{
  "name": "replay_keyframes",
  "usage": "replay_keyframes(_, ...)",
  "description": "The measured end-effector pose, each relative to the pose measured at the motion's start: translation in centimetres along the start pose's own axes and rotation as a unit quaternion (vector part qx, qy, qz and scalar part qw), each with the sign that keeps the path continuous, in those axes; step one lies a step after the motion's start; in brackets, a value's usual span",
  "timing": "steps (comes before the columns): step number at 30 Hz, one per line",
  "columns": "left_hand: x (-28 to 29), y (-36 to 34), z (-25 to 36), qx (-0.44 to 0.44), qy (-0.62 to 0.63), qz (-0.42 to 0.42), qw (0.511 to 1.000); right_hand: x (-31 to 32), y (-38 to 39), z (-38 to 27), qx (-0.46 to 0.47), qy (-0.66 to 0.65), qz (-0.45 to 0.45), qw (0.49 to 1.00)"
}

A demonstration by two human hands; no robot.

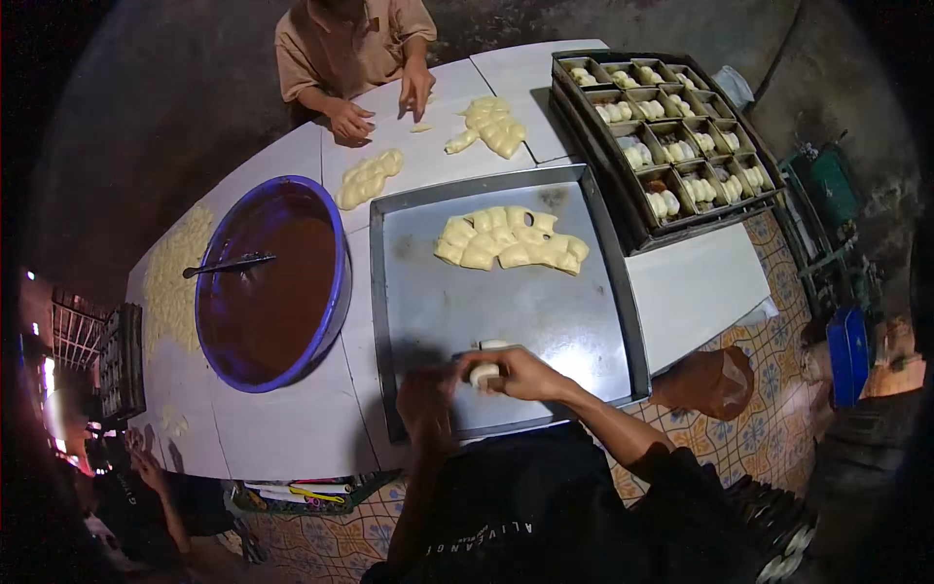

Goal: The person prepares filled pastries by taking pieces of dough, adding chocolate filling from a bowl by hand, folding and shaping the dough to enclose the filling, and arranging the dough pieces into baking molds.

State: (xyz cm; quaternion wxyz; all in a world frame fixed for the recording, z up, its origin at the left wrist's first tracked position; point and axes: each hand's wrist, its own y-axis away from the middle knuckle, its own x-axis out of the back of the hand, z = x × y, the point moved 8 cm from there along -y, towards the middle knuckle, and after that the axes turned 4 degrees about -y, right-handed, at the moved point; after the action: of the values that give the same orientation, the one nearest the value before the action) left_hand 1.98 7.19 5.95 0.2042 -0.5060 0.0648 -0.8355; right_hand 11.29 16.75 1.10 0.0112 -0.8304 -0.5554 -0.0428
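Observation:
My right hand (525, 376) is closed round a small pale dough piece (484, 375) above the near part of a large metal tray (413, 292). Close to it, at the tray's near left, is my left hand (425, 404), dark and smeared, so its fingers cannot be made out. Just past my right fingers, another small dough piece (494, 345) lies on the tray. Toward the tray's far side rests a joined sheet of puffy dough pieces (511, 238).
A purple basin (342, 282) of brown filling stands left, a dark-handled utensil (231, 265) across its rim. Dough pieces (180, 273) cover the table's left end. Baking tins (647, 127) holding dough stand far right. Opposite, a person's hands (416, 86) are near dough (491, 127). Another person (151, 472) is lower left.

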Motion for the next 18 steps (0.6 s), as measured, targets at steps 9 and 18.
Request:
replay_keyframes(9, -7.4, 2.3, -4.3, 0.367, 0.636, 0.051, 0.677, 5.9, -1.7, 3.0, -0.024, 0.170, 0.198, 0.965)
replay_keyframes(18, -6.6, 1.8, -5.1, 0.388, 0.528, 0.047, 0.754, 21.5, 1.2, 1.7, -0.026, 0.417, 0.440, 0.795)
